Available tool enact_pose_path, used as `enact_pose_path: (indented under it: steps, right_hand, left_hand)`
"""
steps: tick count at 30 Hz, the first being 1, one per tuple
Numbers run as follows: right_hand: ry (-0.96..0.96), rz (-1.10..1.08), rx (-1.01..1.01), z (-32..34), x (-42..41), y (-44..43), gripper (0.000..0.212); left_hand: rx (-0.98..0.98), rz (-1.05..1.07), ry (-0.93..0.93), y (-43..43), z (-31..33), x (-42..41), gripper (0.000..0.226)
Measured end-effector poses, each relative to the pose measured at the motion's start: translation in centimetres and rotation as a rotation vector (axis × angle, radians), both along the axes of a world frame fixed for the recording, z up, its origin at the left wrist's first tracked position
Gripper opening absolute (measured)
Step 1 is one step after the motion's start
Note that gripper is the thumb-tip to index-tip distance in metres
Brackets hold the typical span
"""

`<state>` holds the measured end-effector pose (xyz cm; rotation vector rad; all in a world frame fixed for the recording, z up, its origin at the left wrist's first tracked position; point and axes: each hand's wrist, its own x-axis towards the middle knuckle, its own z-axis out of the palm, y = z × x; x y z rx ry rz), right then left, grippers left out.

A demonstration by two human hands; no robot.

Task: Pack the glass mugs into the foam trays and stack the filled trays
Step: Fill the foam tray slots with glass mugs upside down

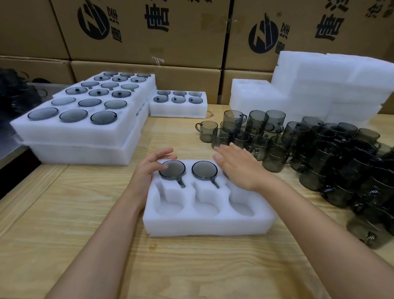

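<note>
Filled trays (79, 126) sit stacked at ten o'clock. A person's left hand (149, 170), fingers loosely spread, rests on the far-left corner of the soft, light foam tray (208, 222), beside two mugs (172, 169) seated in its back row. The right hand (238, 167), flat with fingers together, hovers over the third back pocket. Loose mugs (326, 159), likely brittle and slick and best gripped round the body, wait at two o'clock.

both hands (236, 167) over half-filled foam tray (207, 222)
</note>
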<state>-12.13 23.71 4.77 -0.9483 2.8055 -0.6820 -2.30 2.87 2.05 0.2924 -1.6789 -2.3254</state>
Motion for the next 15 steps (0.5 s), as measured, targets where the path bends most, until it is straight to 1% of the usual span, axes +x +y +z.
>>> enact_pose_path:
  steps: [1, 2, 3, 4, 5, 6, 8, 9, 12, 15]
  right_hand:
    - [-0.03, -0.065, -0.247, 0.2, 0.2, 0.4, 0.047]
    - [-0.028, -0.182, -0.502, 0.4, 0.4, 1.0, 0.042]
    - [0.069, -0.316, -0.665, 0.4, 0.3, 2.0, 0.039]
    - [0.2, -0.442, -0.685, 0.3, 0.1, 3.2, 0.036]
    - [0.282, -0.531, -0.606, -0.1, -0.4, 4.5, 0.034]
    - [0.291, -0.579, -0.491, -0.7, -0.8, 5.7, 0.033]
    - [0.208, -0.576, -0.272, -2.0, -1.3, 7.4, 0.037]
    - [0.198, -0.553, -0.201, -2.6, -1.3, 7.9, 0.038]
    - [0.295, -0.526, -0.145, -3.4, -1.0, 8.5, 0.036]
    - [0.336, -0.557, -0.091, -3.0, -0.5, 8.7, 0.032]
  left_hand:
    - [-0.021, 0.002, -0.002, 0.0, 0.0, -0.1, 0.041]
    - [-0.044, 0.007, -0.003, -0.1, 0.0, -0.1, 0.044]
    - [-0.061, 0.012, -0.002, 0.0, 0.0, -0.1, 0.047]
    - [-0.075, 0.021, 0.0, 0.0, 0.0, -0.2, 0.049]
    - [-0.079, 0.028, 0.001, 0.0, 0.0, -0.1, 0.049]
    - [-0.073, 0.034, 0.0, 0.1, 0.0, -0.1, 0.049]
    - [-0.052, 0.042, -0.01, 0.1, 0.1, -0.1, 0.049]
    - [-0.05, 0.045, -0.013, 0.1, 0.1, -0.1, 0.049]
    - [-0.046, 0.048, -0.014, 0.2, 0.2, -0.1, 0.048]
    - [-0.015, 0.052, -0.024, 0.2, 0.1, -0.1, 0.047]
